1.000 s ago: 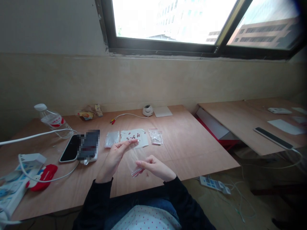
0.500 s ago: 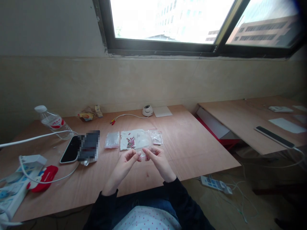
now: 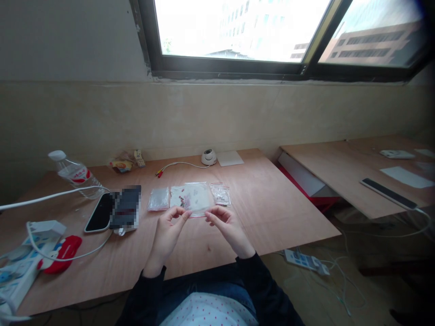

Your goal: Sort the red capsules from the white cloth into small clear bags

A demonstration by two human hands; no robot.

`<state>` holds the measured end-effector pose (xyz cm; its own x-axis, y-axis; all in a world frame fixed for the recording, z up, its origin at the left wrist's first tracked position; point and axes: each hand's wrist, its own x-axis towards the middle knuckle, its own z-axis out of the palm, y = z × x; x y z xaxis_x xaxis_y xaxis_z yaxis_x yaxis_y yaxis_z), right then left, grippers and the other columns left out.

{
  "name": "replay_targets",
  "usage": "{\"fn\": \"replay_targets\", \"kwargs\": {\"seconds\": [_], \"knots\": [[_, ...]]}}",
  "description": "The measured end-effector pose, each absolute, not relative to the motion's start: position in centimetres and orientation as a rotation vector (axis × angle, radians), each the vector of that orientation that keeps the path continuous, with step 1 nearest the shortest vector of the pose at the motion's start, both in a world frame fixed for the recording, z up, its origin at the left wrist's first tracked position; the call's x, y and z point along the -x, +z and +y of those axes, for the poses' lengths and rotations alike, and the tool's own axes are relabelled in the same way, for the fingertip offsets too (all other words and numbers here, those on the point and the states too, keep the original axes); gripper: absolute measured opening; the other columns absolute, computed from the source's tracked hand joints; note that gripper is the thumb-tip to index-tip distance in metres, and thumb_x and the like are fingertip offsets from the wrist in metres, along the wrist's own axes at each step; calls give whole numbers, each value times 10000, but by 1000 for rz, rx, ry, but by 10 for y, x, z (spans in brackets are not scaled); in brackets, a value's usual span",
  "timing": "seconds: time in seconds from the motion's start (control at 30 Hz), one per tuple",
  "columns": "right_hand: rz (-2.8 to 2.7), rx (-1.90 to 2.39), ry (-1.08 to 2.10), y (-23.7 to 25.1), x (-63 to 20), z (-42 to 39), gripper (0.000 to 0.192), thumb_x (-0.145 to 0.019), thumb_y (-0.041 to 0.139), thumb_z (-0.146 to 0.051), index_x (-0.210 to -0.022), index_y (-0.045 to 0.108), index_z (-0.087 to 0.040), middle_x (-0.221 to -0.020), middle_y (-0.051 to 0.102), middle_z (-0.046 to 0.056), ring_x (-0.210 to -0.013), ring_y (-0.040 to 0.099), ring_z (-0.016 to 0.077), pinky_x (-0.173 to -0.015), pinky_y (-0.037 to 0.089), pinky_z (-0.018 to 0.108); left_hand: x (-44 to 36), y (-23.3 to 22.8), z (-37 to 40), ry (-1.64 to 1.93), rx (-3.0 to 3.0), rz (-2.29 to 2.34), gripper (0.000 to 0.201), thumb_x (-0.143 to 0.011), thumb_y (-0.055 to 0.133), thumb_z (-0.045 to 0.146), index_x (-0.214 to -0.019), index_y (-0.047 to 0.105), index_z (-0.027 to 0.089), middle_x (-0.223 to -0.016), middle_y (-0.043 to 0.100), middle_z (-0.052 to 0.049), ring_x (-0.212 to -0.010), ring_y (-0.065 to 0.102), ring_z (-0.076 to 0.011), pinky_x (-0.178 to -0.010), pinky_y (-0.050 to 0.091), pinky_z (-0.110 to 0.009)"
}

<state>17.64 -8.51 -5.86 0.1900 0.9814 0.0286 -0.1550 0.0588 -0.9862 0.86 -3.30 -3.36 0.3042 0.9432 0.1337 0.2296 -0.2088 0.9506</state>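
A wooden desk [image 3: 258,203] stands under a window [image 3: 272,31]. Above its middle, both hands hold up a clear bag [image 3: 197,199]: the left hand [image 3: 168,231] pinches its lower left corner, the right hand [image 3: 226,224] its lower right. Small red bits show blurred through the plastic, on a sheet [image 3: 176,197] behind. Two packets [image 3: 158,198] [image 3: 220,194] flank it. A phone [image 3: 101,212] lies left, partly pixelated.
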Motion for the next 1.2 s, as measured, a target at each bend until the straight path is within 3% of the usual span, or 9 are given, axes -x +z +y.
{"fn": "replay_targets", "kwargs": {"seconds": [0.4, 0.8, 1.2], "knots": [[-984, 1156, 1084, -54, -177, -87, 261, -747, 648, -435, -806, 648, -181, -771, 610, 20, -731, 565, 157, -652, 447, 272, -5, -33, -33, 1000, -1708, 1088, 199, -781, 602, 353, -710, 609, 167, -722, 592, 0, -760, 543, -164, -725, 393, -240], [-924, 1185, 1017, -49, -176, -86, 255, -704, 674, -431, -728, 651, -178, -698, 598, 9, -650, 536, 140, -600, 434, 258, -8, -38, -35, 970, -1638, 1065, 235, -784, 595, 395, -748, 638, 166, -736, 631, -8, -760, 563, -167, -723, 414, -248], [-968, 1166, 1058, -48, -176, -89, 228, -719, 674, -410, -759, 675, -186, -773, 637, 24, -721, 583, 165, -658, 461, 277, -12, -33, -38, 961, -1650, 1019, 195, -752, 627, 360, -719, 648, 169, -741, 653, -21, -777, 579, -186, -762, 421, -278]]}}
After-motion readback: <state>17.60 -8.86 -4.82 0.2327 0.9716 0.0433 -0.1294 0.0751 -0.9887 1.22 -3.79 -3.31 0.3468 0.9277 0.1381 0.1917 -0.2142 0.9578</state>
